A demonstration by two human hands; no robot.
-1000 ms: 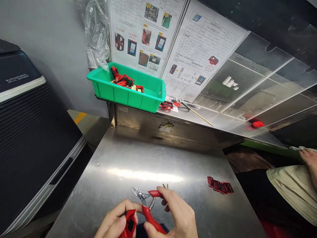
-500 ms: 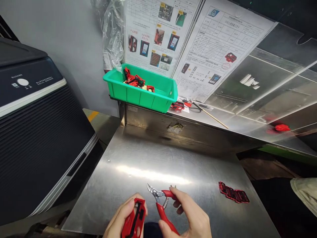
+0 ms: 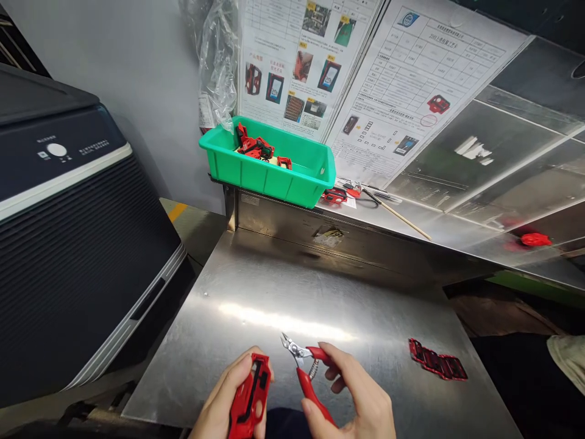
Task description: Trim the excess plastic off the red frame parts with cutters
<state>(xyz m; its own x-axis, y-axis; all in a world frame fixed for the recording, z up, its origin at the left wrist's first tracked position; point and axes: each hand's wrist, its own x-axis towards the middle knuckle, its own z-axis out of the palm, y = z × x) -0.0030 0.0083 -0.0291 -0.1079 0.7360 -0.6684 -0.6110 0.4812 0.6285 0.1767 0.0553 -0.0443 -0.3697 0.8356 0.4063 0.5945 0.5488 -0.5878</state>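
My left hand [image 3: 219, 405] grips a red plastic part [image 3: 249, 396] with a black insert, held upright at the near edge of the steel table [image 3: 274, 286]. My right hand [image 3: 354, 399] holds red-handled cutting pliers [image 3: 307, 369]; their metal jaws stand apart and point up-left, a little to the right of the part and not touching it. A flat red part [image 3: 437, 360] lies on the table to the right.
A green bin [image 3: 269, 177] with several red parts sits on a raised shelf at the back, beside a plastic bag [image 3: 217, 61] and instruction sheets [image 3: 365, 73]. A dark machine [image 3: 68, 244] stands left. A small red part [image 3: 336, 195], a stick [image 3: 402, 219] and a red piece [image 3: 535, 239] lie on the shelf.
The view has shifted, so everything sits further right. My left hand has turned the red part upright and drawn it away from the pliers. Another person's hand at the right edge has gone from view.
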